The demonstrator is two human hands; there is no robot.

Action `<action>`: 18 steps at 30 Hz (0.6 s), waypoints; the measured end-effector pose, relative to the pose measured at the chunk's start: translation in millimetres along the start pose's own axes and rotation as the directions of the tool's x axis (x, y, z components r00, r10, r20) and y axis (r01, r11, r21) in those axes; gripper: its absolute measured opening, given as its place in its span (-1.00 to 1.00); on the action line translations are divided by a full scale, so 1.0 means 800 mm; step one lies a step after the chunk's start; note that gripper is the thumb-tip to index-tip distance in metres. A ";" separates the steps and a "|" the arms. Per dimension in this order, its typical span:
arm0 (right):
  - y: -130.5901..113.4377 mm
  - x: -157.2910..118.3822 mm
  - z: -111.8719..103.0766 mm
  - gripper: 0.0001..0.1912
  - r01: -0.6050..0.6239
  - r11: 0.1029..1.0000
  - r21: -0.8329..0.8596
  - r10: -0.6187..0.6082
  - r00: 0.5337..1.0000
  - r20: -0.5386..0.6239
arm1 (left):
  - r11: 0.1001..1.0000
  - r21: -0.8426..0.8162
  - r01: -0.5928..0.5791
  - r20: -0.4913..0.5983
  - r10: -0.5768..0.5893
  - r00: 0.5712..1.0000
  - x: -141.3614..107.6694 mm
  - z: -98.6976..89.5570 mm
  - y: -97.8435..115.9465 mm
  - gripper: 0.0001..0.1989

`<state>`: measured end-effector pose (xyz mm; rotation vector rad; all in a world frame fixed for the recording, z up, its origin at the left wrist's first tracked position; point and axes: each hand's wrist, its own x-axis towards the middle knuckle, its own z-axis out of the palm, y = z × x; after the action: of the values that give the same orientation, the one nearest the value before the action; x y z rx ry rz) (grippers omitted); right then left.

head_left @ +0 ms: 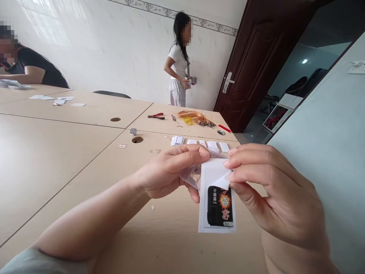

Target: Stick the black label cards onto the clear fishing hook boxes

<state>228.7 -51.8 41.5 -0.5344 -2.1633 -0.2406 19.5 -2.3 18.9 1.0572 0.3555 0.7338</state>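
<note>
A white label sheet (203, 213) carries a black sticker (219, 207) with an orange starburst and printed characters. My left hand (171, 169) is closed on the sheet's upper left edge and on a clear plastic case (189, 177) beside and behind it. Thin pieces show faintly inside the case. With thumb and fingertips pinched, my right hand (279, 190) grips the sticker's upper right part, which is lifted and folded over so its white back (224, 179) shows. How far the sticker has come off the sheet is partly hidden.
Beyond my hands lie white card stacks (178, 140), copper-coloured wires (194, 116), yellow pieces (188, 121) and red-handled pliers (156, 115). The table (85, 167) has round holes. One person (179, 61) stands near the door (256, 42); another (37, 68) sits at far left.
</note>
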 end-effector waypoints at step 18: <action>0.005 -0.001 -0.007 -0.73 -0.064 0.998 0.015 0.063 0.998 0.018 | 1.000 0.004 -0.026 0.014 0.026 1.000 0.001 0.002 0.001 -0.78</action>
<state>234.8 -50.2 44.5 -0.5974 -2.1598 -0.1843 20.4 -2.5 20.3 1.0725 0.3321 0.7486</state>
